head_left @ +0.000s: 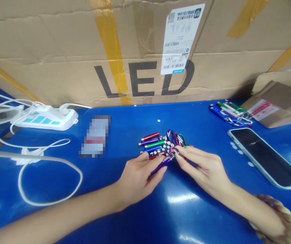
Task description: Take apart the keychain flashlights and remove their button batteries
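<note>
My left hand (137,174) grips a purple metal tube, a small penlight body (160,166), between thumb and fingers, tilted up to the right. At its upper end, my right hand (205,166) pinches a purple carabiner clip (174,150); whether the clip is joined to the tube I cannot tell. Just beyond my hands lie several loose tubes, among them a red one (150,137), a green one (155,144) and a blue one (151,150). Small round silver pieces (169,143) are scattered beside them. Behind those rest a blue carabiner (170,135) and a red carabiner (179,139).
A phone (267,157) lies at the right, below a pile of penlights with carabiners (229,113) and a small cardboard box (277,101). A large carton (71,67) stands along the back. At the left are a power strip (46,125), looped white cables (81,176) and a blurred rectangular item (96,135).
</note>
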`<state>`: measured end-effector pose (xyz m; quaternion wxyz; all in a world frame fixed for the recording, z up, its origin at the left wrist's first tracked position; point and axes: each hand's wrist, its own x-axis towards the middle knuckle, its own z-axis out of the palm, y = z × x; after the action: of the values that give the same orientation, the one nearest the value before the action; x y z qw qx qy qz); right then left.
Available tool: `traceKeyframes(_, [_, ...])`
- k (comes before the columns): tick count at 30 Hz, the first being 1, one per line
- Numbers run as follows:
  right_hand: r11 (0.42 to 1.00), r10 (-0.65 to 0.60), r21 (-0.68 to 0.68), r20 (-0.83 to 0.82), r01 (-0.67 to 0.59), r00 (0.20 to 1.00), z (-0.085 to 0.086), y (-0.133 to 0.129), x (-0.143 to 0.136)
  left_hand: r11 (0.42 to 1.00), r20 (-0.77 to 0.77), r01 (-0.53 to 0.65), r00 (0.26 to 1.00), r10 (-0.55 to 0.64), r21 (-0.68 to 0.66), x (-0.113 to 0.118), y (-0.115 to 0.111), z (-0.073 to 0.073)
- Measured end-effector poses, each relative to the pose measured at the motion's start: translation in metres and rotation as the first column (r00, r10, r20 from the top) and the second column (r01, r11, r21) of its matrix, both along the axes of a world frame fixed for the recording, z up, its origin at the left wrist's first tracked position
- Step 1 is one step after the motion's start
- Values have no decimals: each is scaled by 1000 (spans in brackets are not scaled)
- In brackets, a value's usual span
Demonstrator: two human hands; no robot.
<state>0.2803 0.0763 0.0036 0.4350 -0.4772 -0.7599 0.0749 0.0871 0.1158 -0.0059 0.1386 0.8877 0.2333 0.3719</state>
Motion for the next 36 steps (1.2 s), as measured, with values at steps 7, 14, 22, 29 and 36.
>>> traceKeyframes(7, [998,-55,-5,-19,55,998,1,0,0,998,-101,49,994,-44,47,-1,-3,-1])
traceKeyframes(14, [988,-98,-118,46,103,994,-1,6,5,995,-23,14,1000,-16,-103,-1,-4,3])
traceKeyframes(22, [943,-186,-246,173,226,967,-5,9,16,990,-21,-15,1000,12,-137,-1,-4,2])
traceKeyframes(29, [963,-65,-267,-164,19,984,6,5,3,996,-63,-49,997,45,-72,-1,-2,-1])
traceKeyframes(36, [897,-75,-431,-370,-100,926,7,3,-4,996,-132,-79,988,74,-33,-2,-2,0])
